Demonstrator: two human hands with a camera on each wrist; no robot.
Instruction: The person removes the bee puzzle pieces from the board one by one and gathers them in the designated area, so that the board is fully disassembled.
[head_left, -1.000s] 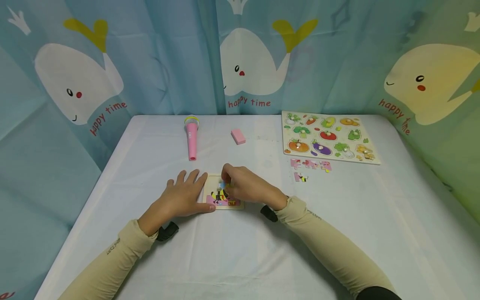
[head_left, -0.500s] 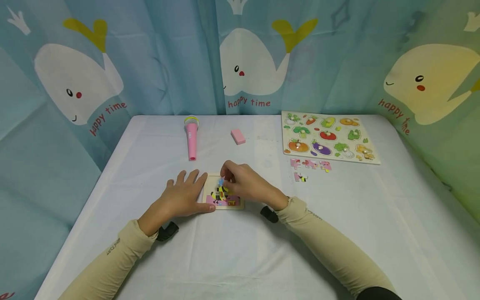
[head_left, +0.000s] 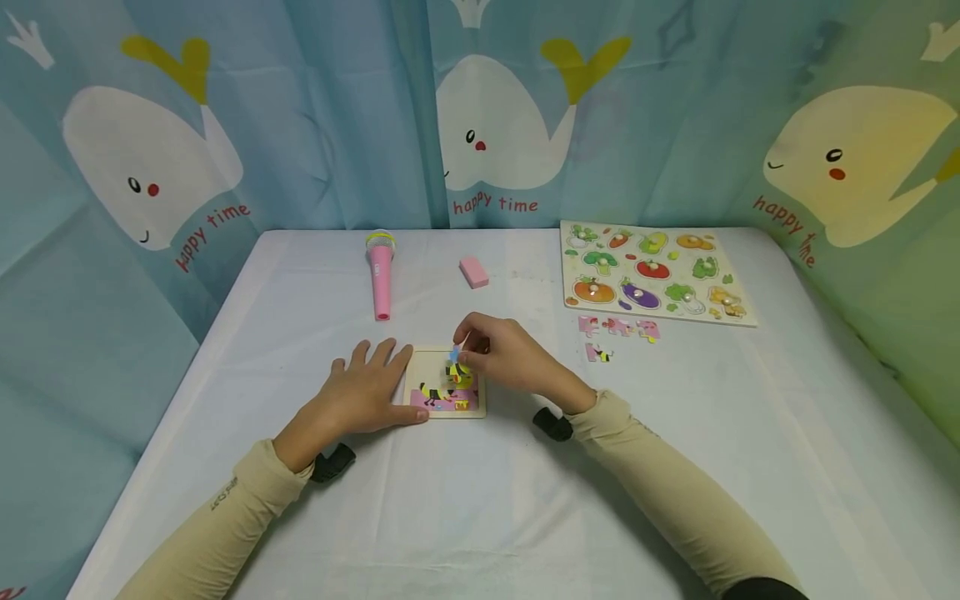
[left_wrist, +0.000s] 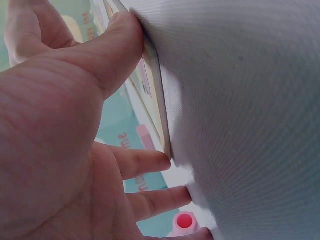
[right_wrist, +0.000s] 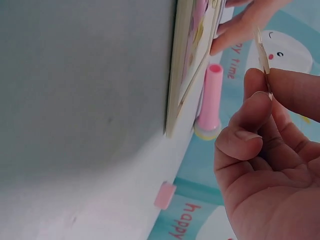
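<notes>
A small square wooden puzzle tray point(head_left: 426, 363) lies on the white-covered table, with pink, yellow and black pieces along its lower part. My left hand point(head_left: 366, 392) rests with straight, spread fingers at its left side; in the left wrist view the thumb point(left_wrist: 125, 37) lies on the tray's edge and a fingertip touches a corner. Above the tray, my right hand point(head_left: 510, 354) pinches a puzzle piece point(head_left: 456, 370) with blue, yellow and black on it. Seen edge-on in the right wrist view, the thin piece point(right_wrist: 262, 52) stands between thumb and fingertips, apart from the tray.
Several loose puzzle pieces point(head_left: 618, 327) lie to the right, just below a vegetable peg board point(head_left: 678, 312). Farther back are a pink toy microphone point(head_left: 382, 283) and a pink block point(head_left: 473, 272). A whale-print curtain point(head_left: 337, 125) closes off the table's far side.
My right hand has drawn up and to the right, raising the pinched piece from the tray's middle. The left hand stays at the tray's edge.
</notes>
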